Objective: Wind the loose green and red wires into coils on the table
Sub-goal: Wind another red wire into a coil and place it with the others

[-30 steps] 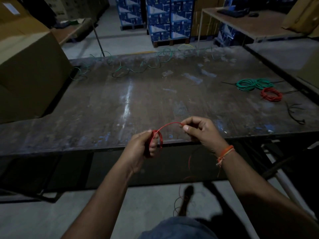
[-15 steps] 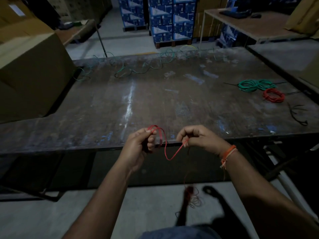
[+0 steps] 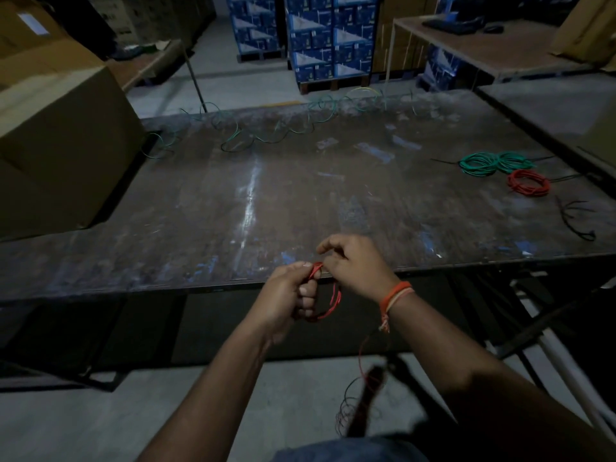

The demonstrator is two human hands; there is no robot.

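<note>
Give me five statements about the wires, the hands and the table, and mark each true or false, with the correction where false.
1. The left hand grips a small coil of red wire. True.
2. The finished green coil and finished red coil lie at the table's left side. False: they lie at the right side of the table.
3. Loose green wire sprawls along the table's far edge. True.
4. The right hand rests flat on the table. False: it is raised at the near edge, fingers curled at the red wire beside the left hand.
5. A blue band circles the right wrist. False: the wrist band is orange.
</note>
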